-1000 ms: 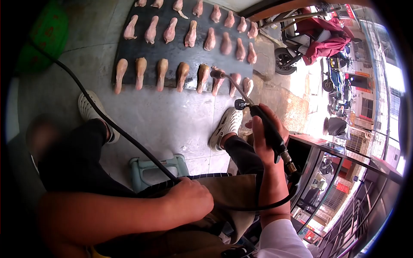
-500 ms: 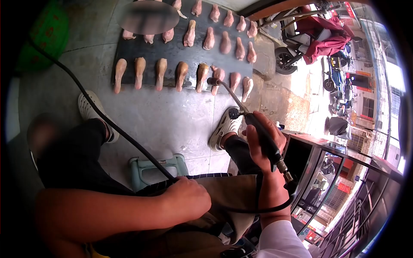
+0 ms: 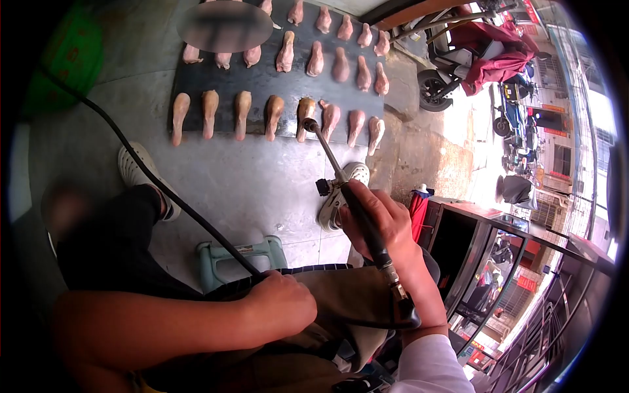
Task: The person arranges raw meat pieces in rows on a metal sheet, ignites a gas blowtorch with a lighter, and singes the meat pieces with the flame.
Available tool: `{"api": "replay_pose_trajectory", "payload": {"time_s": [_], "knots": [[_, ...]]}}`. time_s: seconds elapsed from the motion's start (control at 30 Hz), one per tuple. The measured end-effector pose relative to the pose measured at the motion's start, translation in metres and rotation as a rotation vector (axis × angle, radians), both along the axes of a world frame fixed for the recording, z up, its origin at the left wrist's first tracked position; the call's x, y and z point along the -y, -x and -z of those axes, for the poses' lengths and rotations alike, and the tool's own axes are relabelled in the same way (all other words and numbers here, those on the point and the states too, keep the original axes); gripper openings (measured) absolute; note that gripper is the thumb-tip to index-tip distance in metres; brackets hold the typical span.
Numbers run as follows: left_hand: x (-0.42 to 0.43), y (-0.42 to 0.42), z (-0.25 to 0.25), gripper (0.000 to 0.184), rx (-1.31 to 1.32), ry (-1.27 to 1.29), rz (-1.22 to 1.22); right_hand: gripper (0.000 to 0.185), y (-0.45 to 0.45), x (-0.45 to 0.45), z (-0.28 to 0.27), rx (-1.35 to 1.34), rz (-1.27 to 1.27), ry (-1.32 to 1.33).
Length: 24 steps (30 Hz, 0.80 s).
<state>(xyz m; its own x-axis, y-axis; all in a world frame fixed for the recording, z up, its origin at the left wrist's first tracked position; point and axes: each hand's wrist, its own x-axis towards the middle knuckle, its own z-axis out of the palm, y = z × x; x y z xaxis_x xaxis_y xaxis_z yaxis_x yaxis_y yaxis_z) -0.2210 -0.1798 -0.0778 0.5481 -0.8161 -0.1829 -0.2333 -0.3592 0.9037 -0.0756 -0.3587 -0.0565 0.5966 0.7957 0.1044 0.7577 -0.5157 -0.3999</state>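
Three rows of drumsticks lie on a dark flat board (image 3: pixel 262 80). In the nearest row the left ones look browner, the right ones pink. My right hand (image 3: pixel 383 223) is wrapped round the black handle of a torch (image 3: pixel 364 219). The torch's metal nozzle (image 3: pixel 310 125) is over a browned drumstick (image 3: pixel 305 108), fifth from the left in that row; no flame can be made out. My left hand (image 3: pixel 283 308) is closed round a black hose (image 3: pixel 190 209) near my lap.
A pale green stool (image 3: pixel 242 252) stands before my lap, between my feet in light clogs (image 3: pixel 139 170). A green basket (image 3: pixel 65 59) is at the upper left. At right are a metal-framed glass cabinet (image 3: pixel 485 262) and a scooter with a red cover (image 3: pixel 491 56).
My right hand and the torch have moved left, and the nozzle has shifted from the sixth drumstick of the nearest row to the fifth. My left hand stays closed on the hose.
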Motion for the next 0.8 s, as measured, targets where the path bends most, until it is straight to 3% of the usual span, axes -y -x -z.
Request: {"api": "replay_pose_trajectory", "payload": {"time_s": [0.2, 0.8], "knots": [[0.001, -0.002, -0.001, 0.012, 0.059, -0.049, 0.017, 0.048, 0.007, -0.019, 0.008, 0.023, -0.224, 0.102], [0.014, 0.010, 0.016, 0.010, 0.208, -0.065, -0.123, 0.041, -0.004, -0.033, 0.016, 0.039, -0.201, 0.135]]}}
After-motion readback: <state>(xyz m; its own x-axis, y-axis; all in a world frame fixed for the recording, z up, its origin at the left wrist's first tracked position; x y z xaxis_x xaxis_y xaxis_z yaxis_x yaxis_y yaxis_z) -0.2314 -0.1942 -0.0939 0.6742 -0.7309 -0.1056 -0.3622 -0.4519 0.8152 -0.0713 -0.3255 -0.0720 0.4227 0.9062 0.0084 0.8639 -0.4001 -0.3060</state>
